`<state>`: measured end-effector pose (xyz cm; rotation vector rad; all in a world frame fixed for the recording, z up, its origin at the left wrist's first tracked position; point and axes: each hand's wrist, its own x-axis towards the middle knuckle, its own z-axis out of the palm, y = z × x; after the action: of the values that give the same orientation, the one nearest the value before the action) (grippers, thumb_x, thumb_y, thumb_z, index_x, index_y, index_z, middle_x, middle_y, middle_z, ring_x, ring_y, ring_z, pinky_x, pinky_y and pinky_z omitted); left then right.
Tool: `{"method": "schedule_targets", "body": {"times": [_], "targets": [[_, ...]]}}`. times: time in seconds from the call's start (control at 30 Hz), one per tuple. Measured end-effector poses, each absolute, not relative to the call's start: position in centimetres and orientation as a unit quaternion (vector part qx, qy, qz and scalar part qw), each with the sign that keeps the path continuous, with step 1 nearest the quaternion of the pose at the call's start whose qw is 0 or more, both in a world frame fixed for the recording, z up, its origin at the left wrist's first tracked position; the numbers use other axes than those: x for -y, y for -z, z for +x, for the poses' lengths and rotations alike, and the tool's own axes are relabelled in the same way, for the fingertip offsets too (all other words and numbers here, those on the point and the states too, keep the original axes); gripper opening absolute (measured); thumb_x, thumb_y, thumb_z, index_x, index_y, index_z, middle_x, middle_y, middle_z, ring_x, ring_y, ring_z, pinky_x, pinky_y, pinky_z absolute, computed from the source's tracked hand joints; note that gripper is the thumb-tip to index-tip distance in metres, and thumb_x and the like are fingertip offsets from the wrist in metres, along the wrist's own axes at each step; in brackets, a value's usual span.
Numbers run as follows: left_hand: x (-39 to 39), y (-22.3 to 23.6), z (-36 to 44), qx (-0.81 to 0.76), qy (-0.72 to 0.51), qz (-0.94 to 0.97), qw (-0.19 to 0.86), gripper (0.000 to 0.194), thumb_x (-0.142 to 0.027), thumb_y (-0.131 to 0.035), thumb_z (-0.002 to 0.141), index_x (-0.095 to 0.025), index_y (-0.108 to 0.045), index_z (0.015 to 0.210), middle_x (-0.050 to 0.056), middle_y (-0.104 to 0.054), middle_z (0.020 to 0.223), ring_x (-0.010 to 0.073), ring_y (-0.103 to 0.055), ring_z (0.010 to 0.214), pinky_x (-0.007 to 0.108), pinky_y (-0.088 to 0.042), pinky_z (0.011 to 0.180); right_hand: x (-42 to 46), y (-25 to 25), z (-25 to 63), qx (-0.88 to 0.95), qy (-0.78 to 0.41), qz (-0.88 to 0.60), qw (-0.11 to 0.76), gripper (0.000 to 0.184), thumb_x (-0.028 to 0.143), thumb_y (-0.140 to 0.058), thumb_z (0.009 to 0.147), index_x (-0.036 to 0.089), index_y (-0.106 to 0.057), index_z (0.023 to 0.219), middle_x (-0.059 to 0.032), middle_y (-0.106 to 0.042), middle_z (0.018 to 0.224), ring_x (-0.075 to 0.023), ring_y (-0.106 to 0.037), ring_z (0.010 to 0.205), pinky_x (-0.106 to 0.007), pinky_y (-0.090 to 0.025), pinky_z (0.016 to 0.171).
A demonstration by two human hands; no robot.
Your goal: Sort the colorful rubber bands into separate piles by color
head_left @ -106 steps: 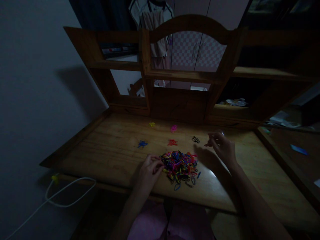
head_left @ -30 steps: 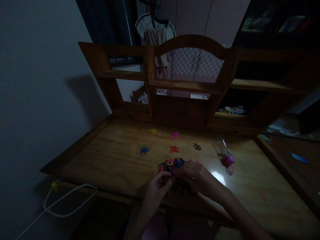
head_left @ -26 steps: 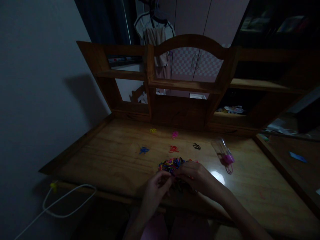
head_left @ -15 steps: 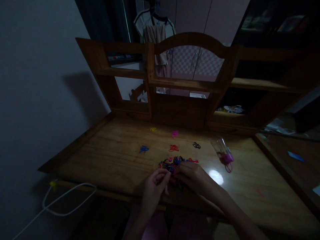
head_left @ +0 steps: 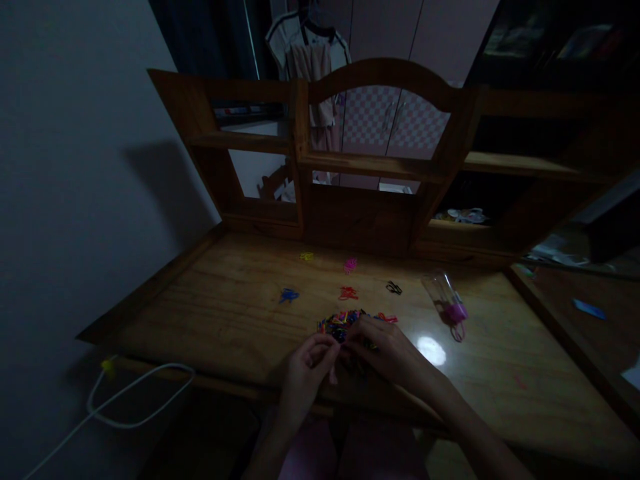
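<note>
Holding the fingers of left hand (head_left: 306,371) and right hand (head_left: 384,342) bent and nearly meeting over the mixed pile of small looped bands (head_left: 332,324), lying on the wooden desk (head_left: 210,307) just nearer than the red cluster (head_left: 349,293); showing too dimly to tell whether pinching any. Probably being feather-light, soft, stretchy, hardly fragile, yet tangling easily; calling for a fingertip pinch on one loop's side.
</note>
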<state>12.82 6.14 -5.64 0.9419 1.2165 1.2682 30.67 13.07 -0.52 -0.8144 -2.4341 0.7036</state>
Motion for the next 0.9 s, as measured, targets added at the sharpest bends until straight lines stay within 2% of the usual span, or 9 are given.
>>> {"method": "schedule_targets", "body": {"times": [0.27, 0.5, 0.7, 0.9], "targets": [[-5.96, 4.82, 12.74, -0.521, -0.532, 0.422, 0.518, 0.024, -0.040, -0.058, 0.089, -0.017, -0.057, 0.095, -0.004, -0.057, 0.057, 0.0119, -0.054, 0.053, 0.021, -0.043, 0.057, -12.86, 0.15, 30.53, 0.889, -0.257, -0.301, 0.231, 0.004, 0.020, -0.056, 0.094, 0.019, -0.059, 0.095, -0.0026, -0.063, 0.091, -0.0144, -0.059, 0.081, -0.025, -0.045, 0.070], [-6.29, 5.65, 12.61, -0.515, -0.532, 0.435, 0.512, 0.027, -0.040, -0.058, 0.089, -0.015, -0.062, 0.099, -0.003, -0.057, 0.057, 0.0119, -0.054, 0.055, 0.021, -0.043, 0.062, -12.66, 0.12, 30.30, 0.895, -0.243, -0.299, 0.226, 0.002, 0.021, -0.058, 0.092, 0.019, -0.058, 0.094, -0.0019, -0.063, 0.090, -0.0138, -0.058, 0.081, -0.024, -0.043, 0.071], [-6.37, 5.51, 12.62, -0.534, -0.515, 0.439, 0.507, 0.027, -0.043, -0.058, 0.089, -0.016, -0.059, 0.091, -0.004, -0.056, 0.058, 0.0115, -0.053, 0.056, 0.020, -0.040, 0.058, -12.41, -0.31, 30.17, 0.897, -0.236, -0.304, 0.217, 0.004, 0.021, -0.058, 0.091, 0.019, -0.057, 0.094, -0.0020, -0.062, 0.089, -0.0141, -0.057, 0.078, -0.024, -0.043, 0.068], [-6.19, 5.23, 12.73, -0.525, -0.516, 0.437, 0.517, 0.028, -0.044, -0.056, 0.089, -0.016, -0.059, 0.092, -0.004, -0.054, 0.058, 0.0119, -0.052, 0.056, 0.020, -0.041, 0.058, -12.55, -0.05, 30.15, 0.897, -0.231, -0.306, 0.221, 0.005, 0.021, -0.058, 0.092, 0.019, -0.058, 0.096, -0.0024, -0.062, 0.088, -0.0141, -0.058, 0.077, -0.024, -0.043, 0.067]]}}
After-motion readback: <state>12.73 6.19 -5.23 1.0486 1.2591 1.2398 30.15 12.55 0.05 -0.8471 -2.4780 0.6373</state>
